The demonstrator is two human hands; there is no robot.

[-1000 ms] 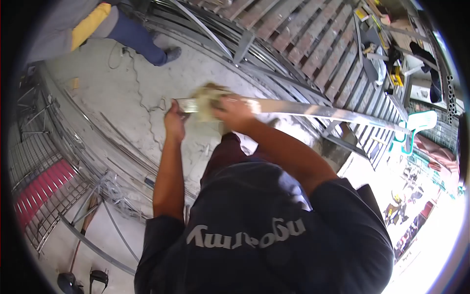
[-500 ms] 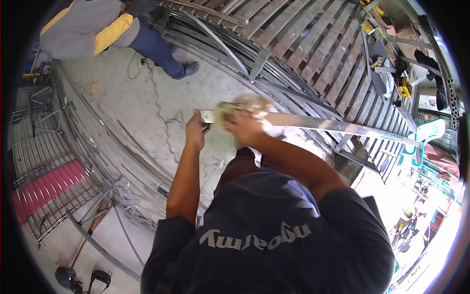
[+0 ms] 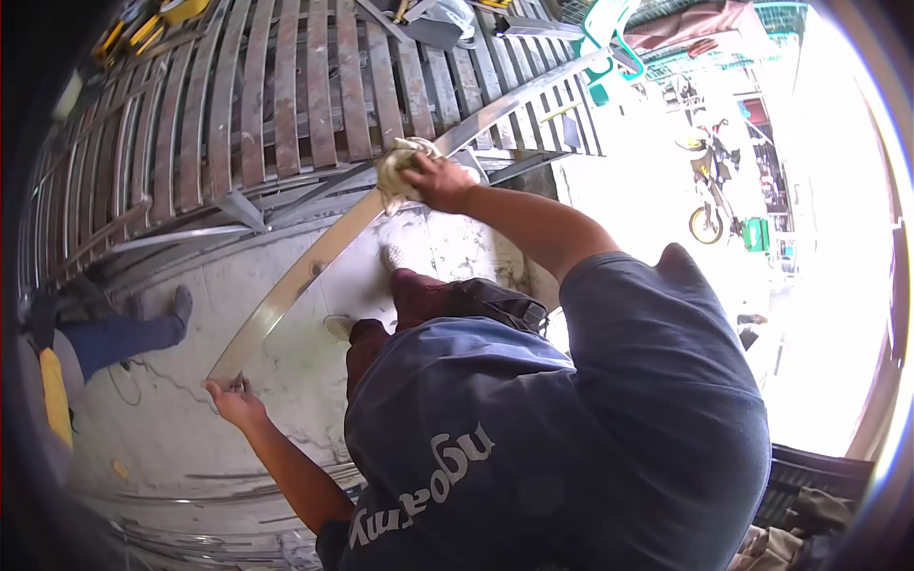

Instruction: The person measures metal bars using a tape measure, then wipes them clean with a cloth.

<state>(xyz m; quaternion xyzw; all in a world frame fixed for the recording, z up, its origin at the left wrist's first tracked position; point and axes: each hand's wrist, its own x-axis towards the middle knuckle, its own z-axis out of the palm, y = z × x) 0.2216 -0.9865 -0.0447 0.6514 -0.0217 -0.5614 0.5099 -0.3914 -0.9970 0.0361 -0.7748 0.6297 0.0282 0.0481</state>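
My left hand [image 3: 233, 402] pinches near end of long metal strip [image 3: 314, 262], fingers closed round its tip, low over concrete floor [image 3: 171, 428]. My right hand [image 3: 440, 181] clenched on crumpled rag [image 3: 398, 164], pressing it onto strip further up. Strip runs diagonally, far end rising over slatted metal gate [image 3: 286, 86] behind. Another person's leg and shoe [image 3: 143, 328] at left, well apart from my hands.

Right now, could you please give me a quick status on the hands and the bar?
Left hand grips long shiny flat metal bar at its end. Right hand presses pale crumpled rag on it. Nothing blocking.
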